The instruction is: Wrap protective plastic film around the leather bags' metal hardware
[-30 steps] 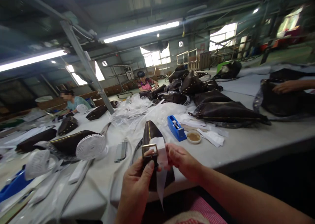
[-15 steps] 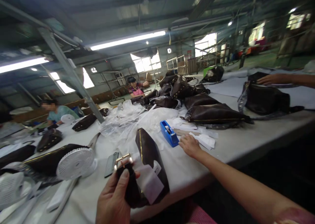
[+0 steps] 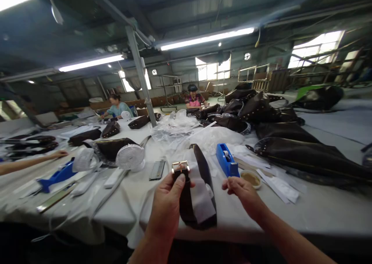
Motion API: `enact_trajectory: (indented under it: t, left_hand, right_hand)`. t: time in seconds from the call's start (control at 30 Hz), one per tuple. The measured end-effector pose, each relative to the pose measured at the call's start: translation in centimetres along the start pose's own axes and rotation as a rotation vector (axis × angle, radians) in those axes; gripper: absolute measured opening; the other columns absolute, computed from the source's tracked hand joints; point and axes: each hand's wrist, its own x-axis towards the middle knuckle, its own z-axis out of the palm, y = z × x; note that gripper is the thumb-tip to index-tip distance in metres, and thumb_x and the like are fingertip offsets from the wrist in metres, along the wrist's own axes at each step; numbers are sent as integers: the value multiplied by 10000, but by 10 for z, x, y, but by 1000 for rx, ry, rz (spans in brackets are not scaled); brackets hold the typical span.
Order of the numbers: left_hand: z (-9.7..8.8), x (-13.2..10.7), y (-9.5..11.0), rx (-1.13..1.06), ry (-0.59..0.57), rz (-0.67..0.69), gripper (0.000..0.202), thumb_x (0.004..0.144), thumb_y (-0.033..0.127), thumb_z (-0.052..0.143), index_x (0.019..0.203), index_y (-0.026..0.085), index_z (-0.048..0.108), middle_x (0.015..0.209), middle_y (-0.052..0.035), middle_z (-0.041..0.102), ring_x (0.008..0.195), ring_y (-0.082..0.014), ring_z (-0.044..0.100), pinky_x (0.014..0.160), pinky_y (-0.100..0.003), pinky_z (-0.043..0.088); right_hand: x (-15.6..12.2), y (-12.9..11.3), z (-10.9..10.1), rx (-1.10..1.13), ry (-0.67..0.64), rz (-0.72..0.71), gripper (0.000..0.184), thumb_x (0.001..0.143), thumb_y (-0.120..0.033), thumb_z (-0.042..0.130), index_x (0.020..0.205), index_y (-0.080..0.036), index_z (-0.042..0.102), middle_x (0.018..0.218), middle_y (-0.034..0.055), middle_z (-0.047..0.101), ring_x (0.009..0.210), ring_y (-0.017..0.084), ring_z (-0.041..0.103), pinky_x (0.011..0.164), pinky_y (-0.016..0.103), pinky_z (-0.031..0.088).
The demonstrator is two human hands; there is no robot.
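Observation:
My left hand [image 3: 167, 200] grips a dark brown leather strap [image 3: 185, 204] just below its gold-coloured buckle [image 3: 176, 168], the thumb pressed on the front. A white sheet of thin paper [image 3: 203, 202] hangs beside the strap, over part of a dark brown leather bag [image 3: 202, 159] with a zip. To the right of it stands a blue tape dispenser [image 3: 223, 161]. Close to the dispenser's front end, my right hand [image 3: 247, 196] has its fingers curled and pinched together; whatever is between them is too small to make out.
A round dish [image 3: 258, 183] and white paper strips [image 3: 279, 184] lie right of the dispenser. Dark bags [image 3: 305, 155] pile up behind. Leftward are a phone [image 3: 157, 170], a white fan [image 3: 130, 156] and another blue dispenser [image 3: 58, 175]. A co-worker's arm [image 3: 31, 162] reaches in from the left.
The view has swung left and levelled. My right hand has come slightly away from the blue dispenser's end, its fingers now curled tighter. My left hand still holds the buckled strap.

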Motion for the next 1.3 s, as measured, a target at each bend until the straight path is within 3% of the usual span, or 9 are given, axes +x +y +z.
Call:
enact_trajectory:
  t: [0.17,0.27,0.33,0.5,0.7,0.9,1.07,1.2,1.3]
  left_hand:
    - [1,-4,3,-5,-63,-28,436,766,403,795,1119,164,705,705,-46,728,618,-158,669,596,-249,555]
    - [0,-7,7,-12,-68,-32,456,763,411,792,1138,169,697,710,-46,730,597,-159,661,558,-246,551]
    - [-2,-8,8,-4,-59,-32,469,758,417,792,1140,161,698,708,-51,730,587,-153,653,541,-234,542]
    - [-5,-8,6,44,-72,-28,479,762,437,782,1146,162,703,712,-53,727,603,-156,657,543,-230,539]
    - [1,-8,6,131,-93,7,468,783,453,756,1134,147,707,730,-63,730,618,-162,664,536,-221,528]
    - [6,-6,4,184,-90,35,409,807,442,732,1094,150,715,719,-52,737,610,-146,659,538,-192,501]
    - [8,-5,1,202,-96,43,434,788,451,754,1108,160,719,740,-56,748,661,-168,690,578,-207,519]
    - [8,-4,2,173,-76,1,463,775,466,759,1115,155,713,721,-52,737,583,-150,654,547,-219,510]
    - [9,-1,1,162,-86,-23,440,779,468,755,1083,153,711,704,-41,718,553,-130,621,513,-200,487]
  right_hand:
    - [-20,-74,32,277,-415,-16,463,832,-571,677,1080,-182,712,893,49,680,801,186,592,720,295,456]
    - [-23,-92,38,350,-659,69,432,795,-557,719,947,-154,749,813,36,660,731,161,563,669,270,415]
    - [-24,-96,41,337,-729,104,441,784,-560,721,887,-133,756,734,23,616,666,135,507,613,250,365]
    - [-28,-99,51,287,-647,139,394,794,-518,684,834,-131,744,634,-6,531,576,103,391,520,228,270]
    - [-36,-102,66,246,-627,179,227,769,-323,648,647,-137,692,602,0,560,588,111,437,565,238,314]
    - [-37,-106,64,242,-533,144,345,805,-496,668,793,-152,684,648,-7,563,574,107,421,539,231,323]
    - [-41,-104,65,135,-509,132,331,833,-376,625,591,-159,562,557,-28,472,541,92,382,505,226,287]
    - [-45,-98,60,153,-576,173,347,863,-344,570,568,-161,556,526,-31,472,494,79,366,469,229,249]
    - [-43,-92,54,259,-639,257,348,837,-399,646,594,-152,621,481,-34,493,435,67,344,432,225,214]
